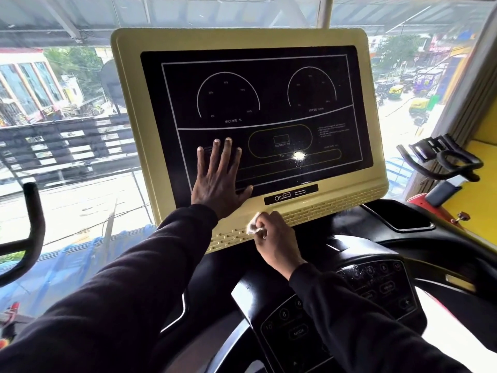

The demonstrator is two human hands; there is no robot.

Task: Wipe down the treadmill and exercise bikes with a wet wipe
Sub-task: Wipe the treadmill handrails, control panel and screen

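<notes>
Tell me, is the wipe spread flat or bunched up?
Bunched up: the wipe is a small crumpled wad pinched in the right hand, against the console's yellow grille.

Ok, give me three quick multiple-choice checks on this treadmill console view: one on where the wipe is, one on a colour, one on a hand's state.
1. Where is the crumpled white wet wipe?
A. on the black display screen
B. on the slotted lower edge of the console frame
C. on the keypad

2. What colour is the plastic console frame?
A. pale yellow
B. red
C. grey

3. How is the left hand?
A. gripping a handlebar
B. holding the wipe
C. flat, fingers spread on the black display screen

Answers: 1 B, the right hand pinches it against the vent slots. 2 A, the surround is pale yellow. 3 C, straight fingers lie on the glass.
</notes>
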